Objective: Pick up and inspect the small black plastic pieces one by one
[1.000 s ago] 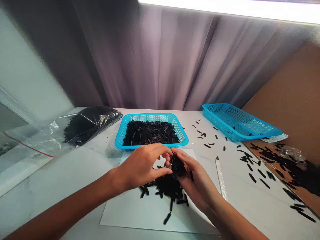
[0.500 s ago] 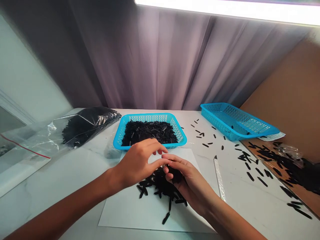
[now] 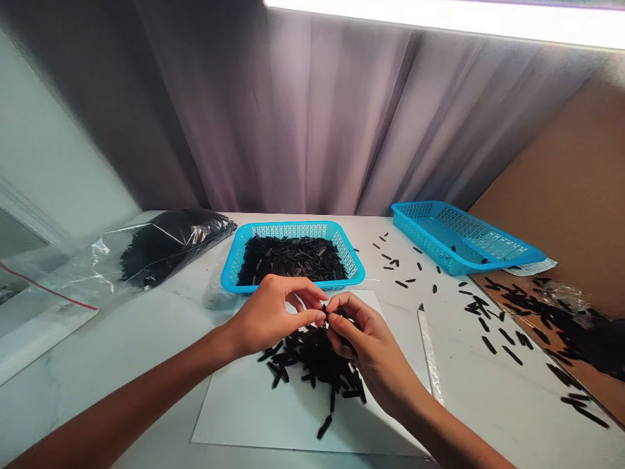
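Over a white sheet [image 3: 244, 410], my left hand [image 3: 271, 316] and my right hand [image 3: 364, 339] meet at their fingertips. Between thumbs and forefingers they pinch a small black piece [image 3: 325, 314], mostly covered by the fingers. The curled fingers of my right hand hide whatever else lies in its palm. Directly beneath is a pile of short black strips [image 3: 312, 358], some spread loose toward the front of the sheet. Just behind my hands stands a blue basket [image 3: 359, 270] filled with similar black strips.
A clear zip bag [image 3: 180, 241] of black material lies at left. At right rear sits a second blue basket [image 3: 424, 234] with a few strips in it. A craft knife [image 3: 430, 352] lies right of the sheet. Black strips [image 3: 508, 355] are scattered across the right side and onto cardboard [image 3: 551, 332].
My right hand has turned, its fingers lifting to pinch the small piece. My left fingertips have closed in against it. More of the pile shows beneath.
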### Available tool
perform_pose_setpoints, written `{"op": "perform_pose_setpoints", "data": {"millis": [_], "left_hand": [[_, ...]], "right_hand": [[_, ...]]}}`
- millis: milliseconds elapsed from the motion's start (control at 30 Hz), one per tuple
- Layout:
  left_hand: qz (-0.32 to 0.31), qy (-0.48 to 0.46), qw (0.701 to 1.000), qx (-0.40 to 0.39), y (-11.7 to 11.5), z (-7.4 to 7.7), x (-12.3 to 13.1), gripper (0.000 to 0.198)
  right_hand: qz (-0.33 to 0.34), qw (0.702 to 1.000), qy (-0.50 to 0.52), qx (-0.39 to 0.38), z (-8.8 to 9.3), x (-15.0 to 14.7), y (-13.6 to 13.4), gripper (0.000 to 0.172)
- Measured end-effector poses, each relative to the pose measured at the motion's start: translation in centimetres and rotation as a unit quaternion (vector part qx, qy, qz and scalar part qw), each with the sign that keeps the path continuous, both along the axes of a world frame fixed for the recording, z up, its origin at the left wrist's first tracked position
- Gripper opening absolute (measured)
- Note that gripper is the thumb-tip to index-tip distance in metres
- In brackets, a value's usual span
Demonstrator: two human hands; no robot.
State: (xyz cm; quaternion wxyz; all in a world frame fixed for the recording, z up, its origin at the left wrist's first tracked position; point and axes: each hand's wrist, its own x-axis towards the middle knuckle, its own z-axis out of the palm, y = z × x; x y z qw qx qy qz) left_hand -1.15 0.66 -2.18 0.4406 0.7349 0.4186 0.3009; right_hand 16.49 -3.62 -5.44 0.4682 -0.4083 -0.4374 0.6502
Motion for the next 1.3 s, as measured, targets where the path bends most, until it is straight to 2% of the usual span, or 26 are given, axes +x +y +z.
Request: {"op": "perform_pose_setpoints", "data": {"millis": [133,300,633,867,1033,1300], "left_hand": [[-0.007,0.012,1.000,0.003,0.1,0.1,-0.2,0.016],[0.011,-0.021,0.999,-0.027,0.2,0.3,-0.3,0.010],[0.059,-0.074,0.995,-0.042,0.3,0.1,0.0,0.012],[0.065,-0.111,0.989,-0.079,0.3,-0.2,0.1,0.013],[0.044,-0.132,0.981,-0.137,0.6,-0.1,0.1,0.012],[0.042,-0.134,0.982,-0.131,0.6,0.1,-0.2,0.013]], "right_hand": [[-0.002,0.999,-0.019,0.031,0.0,-0.1,-0.1,0.022],[0.009,1.000,0.014,-0.014,0.7,0.1,-0.1,0.019],[-0.019,0.995,0.063,-0.073,1.3,0.4,0.5,0.020],[0.017,0.996,0.027,-0.078,1.3,0.4,0.5,0.029],[-0.015,0.999,0.000,-0.033,1.1,0.5,0.4,0.026],[-0.067,0.997,-0.037,0.016,1.4,0.5,0.2,0.023]]}}
